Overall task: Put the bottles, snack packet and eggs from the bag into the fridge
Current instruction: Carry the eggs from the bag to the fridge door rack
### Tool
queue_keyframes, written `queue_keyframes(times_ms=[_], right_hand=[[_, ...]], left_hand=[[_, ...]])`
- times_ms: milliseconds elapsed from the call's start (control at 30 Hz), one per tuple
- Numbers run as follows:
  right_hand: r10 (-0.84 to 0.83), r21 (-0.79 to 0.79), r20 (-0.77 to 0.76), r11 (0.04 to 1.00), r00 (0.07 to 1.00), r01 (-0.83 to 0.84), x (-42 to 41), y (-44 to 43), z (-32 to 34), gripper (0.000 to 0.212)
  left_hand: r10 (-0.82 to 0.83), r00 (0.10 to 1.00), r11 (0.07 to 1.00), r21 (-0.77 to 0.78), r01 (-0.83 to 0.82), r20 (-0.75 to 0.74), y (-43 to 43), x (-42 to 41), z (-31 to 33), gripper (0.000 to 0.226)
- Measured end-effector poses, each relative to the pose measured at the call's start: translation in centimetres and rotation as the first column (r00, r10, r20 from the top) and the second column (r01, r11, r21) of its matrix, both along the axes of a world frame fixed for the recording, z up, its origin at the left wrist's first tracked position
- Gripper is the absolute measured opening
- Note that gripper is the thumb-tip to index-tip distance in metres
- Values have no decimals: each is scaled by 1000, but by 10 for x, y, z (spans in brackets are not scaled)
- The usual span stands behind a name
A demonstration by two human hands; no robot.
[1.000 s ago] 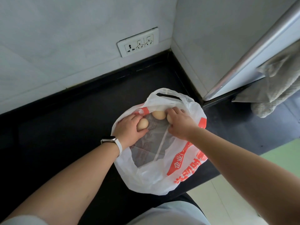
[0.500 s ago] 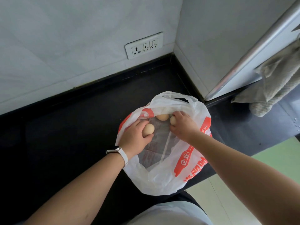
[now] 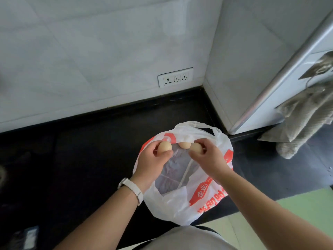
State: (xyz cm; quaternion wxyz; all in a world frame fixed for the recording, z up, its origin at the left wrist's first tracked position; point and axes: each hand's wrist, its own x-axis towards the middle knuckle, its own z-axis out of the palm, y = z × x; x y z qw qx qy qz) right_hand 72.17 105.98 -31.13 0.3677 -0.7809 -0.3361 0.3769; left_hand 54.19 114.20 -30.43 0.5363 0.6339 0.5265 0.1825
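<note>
Low in the centre of the frame, the left hand (image 3: 153, 159), a white watch (image 3: 132, 189) on its wrist, grips a tan egg (image 3: 164, 146) in its fingertips above the bag (image 3: 180, 204). Just right of it a middle egg (image 3: 184, 145) lies at the bag's mouth. Next, the right hand (image 3: 209, 157) pinches a third egg (image 3: 196, 147). The white and red bag sits open on the black counter (image 3: 81, 159). At right centre, a cloth (image 3: 304, 120) hangs.

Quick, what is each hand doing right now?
Left hand: closed, holding one egg.
Right hand: closed, holding another egg.
</note>
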Motion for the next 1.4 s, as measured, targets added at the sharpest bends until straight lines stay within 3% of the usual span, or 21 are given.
queue_keyframes(times_ms=[267, 467, 833, 1200, 1400], right_hand=[[221, 91, -17, 972, 975, -219, -17, 16, 36, 34], [471, 145, 27, 871, 882, -470, -66, 39, 44, 36], [788, 210, -10, 604, 616, -769, -210, 29, 73, 38], [915, 239, -2, 393, 404, -888, -441, -38, 89, 30], [959, 288, -35, 278, 280, -917, -576, -87, 92, 30]], left_hand=[[261, 964, 965, -50, -259, 43, -27, -21, 39, 35], [526, 850, 851, -3, -526, 15, -56, -64, 51, 34], [844, 531, 530, 43, -847, 73, -131, -199, 65, 29], [961, 204, 194, 71, -978, 184, -249, -404, 71, 25], [973, 20, 18, 13, -1000, 230, -324, -511, 68, 26]])
